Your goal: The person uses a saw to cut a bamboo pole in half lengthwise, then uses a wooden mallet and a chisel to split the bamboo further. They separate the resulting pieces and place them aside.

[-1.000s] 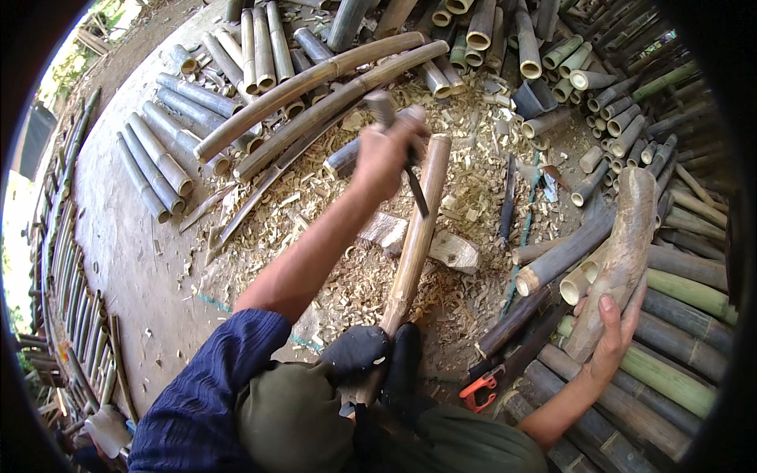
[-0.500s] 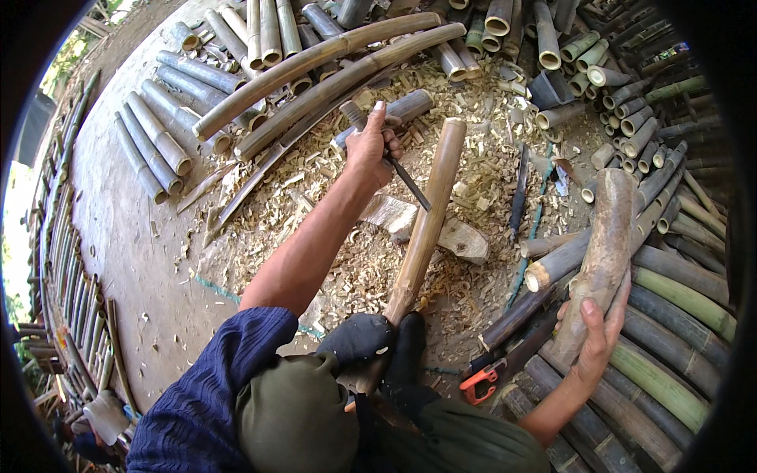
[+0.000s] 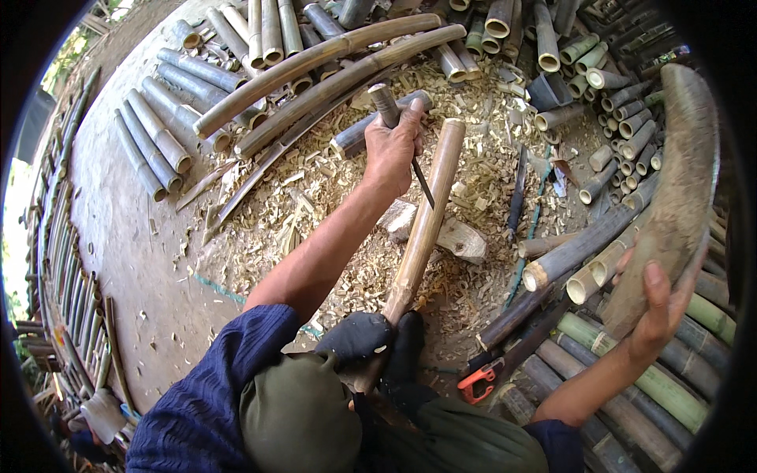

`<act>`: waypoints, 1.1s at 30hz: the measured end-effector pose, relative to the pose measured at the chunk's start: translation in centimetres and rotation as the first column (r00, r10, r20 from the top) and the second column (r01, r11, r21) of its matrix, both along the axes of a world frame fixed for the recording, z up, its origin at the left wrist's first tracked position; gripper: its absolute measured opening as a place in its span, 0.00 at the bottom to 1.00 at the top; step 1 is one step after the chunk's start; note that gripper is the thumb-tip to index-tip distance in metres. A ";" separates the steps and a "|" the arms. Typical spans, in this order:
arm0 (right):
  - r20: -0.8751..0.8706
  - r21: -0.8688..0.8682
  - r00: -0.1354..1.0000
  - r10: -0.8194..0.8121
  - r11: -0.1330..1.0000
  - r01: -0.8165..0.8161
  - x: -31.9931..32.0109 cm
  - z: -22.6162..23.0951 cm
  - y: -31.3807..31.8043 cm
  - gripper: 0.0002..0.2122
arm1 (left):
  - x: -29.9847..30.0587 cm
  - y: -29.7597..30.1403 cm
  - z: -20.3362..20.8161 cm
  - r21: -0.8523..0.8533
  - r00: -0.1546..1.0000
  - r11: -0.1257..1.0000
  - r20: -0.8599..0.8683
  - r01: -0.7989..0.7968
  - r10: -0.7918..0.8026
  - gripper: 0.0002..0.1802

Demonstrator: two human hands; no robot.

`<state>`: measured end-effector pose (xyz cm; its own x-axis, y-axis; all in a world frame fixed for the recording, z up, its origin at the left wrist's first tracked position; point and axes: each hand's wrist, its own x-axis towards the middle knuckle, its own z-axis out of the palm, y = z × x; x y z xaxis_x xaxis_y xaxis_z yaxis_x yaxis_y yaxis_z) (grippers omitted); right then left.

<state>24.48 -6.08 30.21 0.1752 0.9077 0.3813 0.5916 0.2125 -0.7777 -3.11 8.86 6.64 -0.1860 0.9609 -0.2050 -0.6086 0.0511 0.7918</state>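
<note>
My left hand (image 3: 389, 158) is closed round the handle of a chisel (image 3: 384, 105). Its dark blade slants down, and the tip meets a bamboo pole (image 3: 428, 221) or looks very close to it. The pole runs away from me between my dark-covered feet (image 3: 355, 340), its far end resting over a pale wood block (image 3: 464, 240). Out to the right, my right hand (image 3: 661, 307) grips the lower part of a thick brown wooden club (image 3: 684, 165), which is raised nearly upright. Some of the right fingers are hidden behind the club.
Wood shavings (image 3: 331, 229) cover the ground around the pole. A saw with an orange handle (image 3: 479, 384) lies by my right leg, and a knife (image 3: 517, 193) lies farther off. Cut bamboo (image 3: 654, 378) is stacked at right; two long curved poles (image 3: 347, 87) lie at the far side.
My right hand has lifted the club up and outward to the right. My left hand has shifted slightly right, and the chisel now stands steeper against the pole.
</note>
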 end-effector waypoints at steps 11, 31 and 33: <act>-0.088 -0.061 0.990 0.115 0.991 -0.120 -2.9 -1.3 1.6 0.43 | -1.3 -0.2 -1.9 -0.078 0.999 0.997 0.043 0.027 -0.023 0.18; 0.440 -0.531 0.718 0.540 0.801 -0.277 -10.7 -1.4 11.4 0.45 | 5.7 -3.1 2.2 0.145 0.897 0.974 -0.433 0.171 -0.093 0.11; 0.294 -0.422 0.811 0.505 0.830 -0.364 -10.3 -1.2 11.0 0.44 | 5.5 -3.1 2.4 0.061 0.898 0.979 -0.412 0.193 -0.151 0.08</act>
